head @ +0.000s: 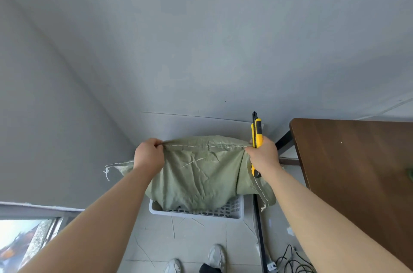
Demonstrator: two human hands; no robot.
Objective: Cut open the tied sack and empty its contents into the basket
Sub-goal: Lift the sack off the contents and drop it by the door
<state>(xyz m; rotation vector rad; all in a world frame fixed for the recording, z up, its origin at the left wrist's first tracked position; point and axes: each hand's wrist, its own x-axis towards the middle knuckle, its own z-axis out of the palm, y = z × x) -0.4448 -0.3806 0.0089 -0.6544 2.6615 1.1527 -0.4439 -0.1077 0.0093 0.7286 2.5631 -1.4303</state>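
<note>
A green woven sack [201, 174] hangs upside down over a pale grey slotted basket [232, 214] on the floor. Its stitched hem runs between my two hands at the top. My left hand [148, 154] pinches the hem's left end. My right hand [263, 154] grips the hem's right end together with a yellow utility knife [257, 133] that points upward. The sack's lower part reaches into the basket and hides the inside. Loose white string dangles from the sack's corners.
A dark brown wooden table [357, 161] stands at the right, with its black leg close to the basket. Black cables [292, 261] lie on the tiled floor at the lower right. My shoes [216, 254] are just behind the basket. A grey wall is ahead.
</note>
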